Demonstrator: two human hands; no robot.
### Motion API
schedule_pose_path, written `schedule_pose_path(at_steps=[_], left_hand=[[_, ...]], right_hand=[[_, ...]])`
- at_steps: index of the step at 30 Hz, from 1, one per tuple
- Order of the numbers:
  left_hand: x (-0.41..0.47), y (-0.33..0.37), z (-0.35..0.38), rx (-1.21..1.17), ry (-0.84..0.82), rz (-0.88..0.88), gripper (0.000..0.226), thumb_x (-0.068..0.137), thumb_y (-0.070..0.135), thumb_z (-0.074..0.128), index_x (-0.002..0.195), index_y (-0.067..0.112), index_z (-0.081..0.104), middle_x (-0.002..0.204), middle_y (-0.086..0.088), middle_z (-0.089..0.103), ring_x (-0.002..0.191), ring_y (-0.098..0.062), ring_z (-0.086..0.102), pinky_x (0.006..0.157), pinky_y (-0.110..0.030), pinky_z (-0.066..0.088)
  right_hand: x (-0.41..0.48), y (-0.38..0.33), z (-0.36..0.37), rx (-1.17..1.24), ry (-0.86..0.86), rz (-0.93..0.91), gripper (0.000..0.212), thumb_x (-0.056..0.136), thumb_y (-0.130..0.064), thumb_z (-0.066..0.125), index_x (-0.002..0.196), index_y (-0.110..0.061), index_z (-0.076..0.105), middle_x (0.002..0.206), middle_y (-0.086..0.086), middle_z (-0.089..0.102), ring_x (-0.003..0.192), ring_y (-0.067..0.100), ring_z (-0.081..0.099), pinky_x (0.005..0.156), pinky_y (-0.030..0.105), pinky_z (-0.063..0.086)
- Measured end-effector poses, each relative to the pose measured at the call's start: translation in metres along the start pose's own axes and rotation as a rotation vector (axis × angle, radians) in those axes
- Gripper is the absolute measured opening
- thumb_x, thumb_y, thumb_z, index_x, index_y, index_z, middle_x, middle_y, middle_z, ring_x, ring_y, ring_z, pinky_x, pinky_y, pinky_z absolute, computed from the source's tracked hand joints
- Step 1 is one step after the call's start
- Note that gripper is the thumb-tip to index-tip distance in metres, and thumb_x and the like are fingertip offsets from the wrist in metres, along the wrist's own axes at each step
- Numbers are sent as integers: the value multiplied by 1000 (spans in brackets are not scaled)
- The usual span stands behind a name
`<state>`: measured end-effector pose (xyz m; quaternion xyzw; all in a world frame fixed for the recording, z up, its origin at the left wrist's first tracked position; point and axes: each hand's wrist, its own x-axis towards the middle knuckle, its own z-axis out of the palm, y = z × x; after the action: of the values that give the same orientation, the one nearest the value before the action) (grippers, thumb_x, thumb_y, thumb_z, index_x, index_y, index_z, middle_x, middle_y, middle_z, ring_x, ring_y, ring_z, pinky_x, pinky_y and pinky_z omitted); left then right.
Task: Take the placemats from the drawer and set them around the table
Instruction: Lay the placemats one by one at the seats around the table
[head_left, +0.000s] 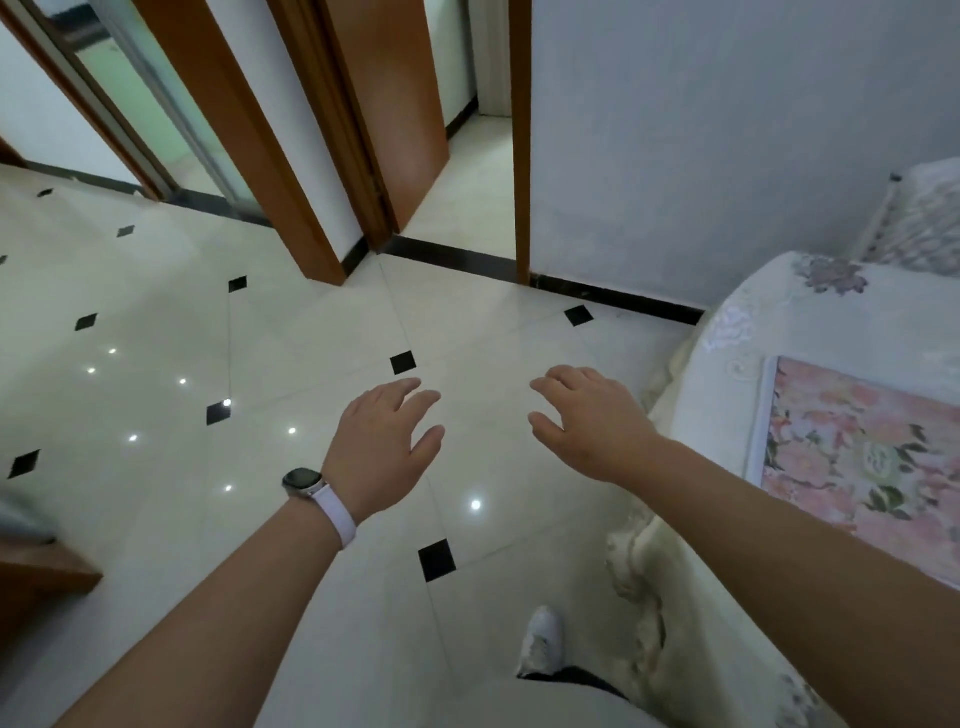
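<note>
Head view: left hand (384, 441) and right hand (592, 421) hover left of the table (737, 332), fingers (410, 387) loosely spread, empty; one floral placemat (857, 457) lies on the table, nearer the right hand; drawer unseen.

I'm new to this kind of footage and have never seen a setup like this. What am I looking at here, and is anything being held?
There is no machine: a person wears one wide-angle camera on the head, looking forward and down, so you see their own arms. The left hand, with a watch on its wrist, and the right hand hover over the tiled floor with relaxed fingers, holding nothing. At right is a surface under a white embroidered cloth, probably the table; a floral mat lies flat on it. No drawer is in view.
</note>
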<state>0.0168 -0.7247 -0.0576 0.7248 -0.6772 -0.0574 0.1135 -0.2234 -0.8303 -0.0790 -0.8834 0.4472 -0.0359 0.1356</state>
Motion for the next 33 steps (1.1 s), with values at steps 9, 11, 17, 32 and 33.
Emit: schedule_pose_path(at_steps=[9, 11, 17, 32, 33], left_hand=[[127, 44, 20, -3, -54, 247, 42, 92, 30, 64, 131, 15, 61, 140, -11, 55, 128, -31, 50, 106, -46, 37], [154, 54, 26, -16, -54, 316, 41, 92, 29, 65, 130, 15, 62, 138, -12, 57, 126, -32, 52, 105, -47, 39], [244, 74, 57, -29, -118, 511, 43, 94, 36, 59, 133, 20, 58, 139, -9, 56, 126, -29, 52, 105, -46, 41], [468, 148, 90, -157, -320, 1117, 44, 91, 33, 56, 130, 14, 61, 135, -12, 58, 124, -30, 53, 103, -44, 37], [473, 155, 93, -164, -335, 1153, 46, 90, 34, 54, 129, 13, 62, 134, -11, 59, 122, -30, 54, 102, -44, 38]], right_hand=[[31, 78, -32, 23, 68, 214, 53, 96, -49, 37, 141, -21, 46, 142, 0, 48, 127, 22, 44, 102, 41, 39], [33, 94, -36, 25, 81, 278, 52, 96, -47, 40, 140, -20, 47, 141, 1, 49, 126, 23, 45, 101, 40, 39], [44, 135, -42, 30, 97, 483, 52, 97, -46, 42, 142, -20, 45, 143, 1, 46, 129, 23, 42, 103, 39, 36], [94, 182, -73, -8, 220, 1143, 49, 97, -45, 44, 139, -20, 48, 140, 2, 50, 125, 27, 45, 99, 43, 42], [92, 182, -72, -1, 237, 1185, 49, 97, -45, 45, 138, -20, 49, 140, 2, 50, 125, 27, 46, 99, 43, 42]])
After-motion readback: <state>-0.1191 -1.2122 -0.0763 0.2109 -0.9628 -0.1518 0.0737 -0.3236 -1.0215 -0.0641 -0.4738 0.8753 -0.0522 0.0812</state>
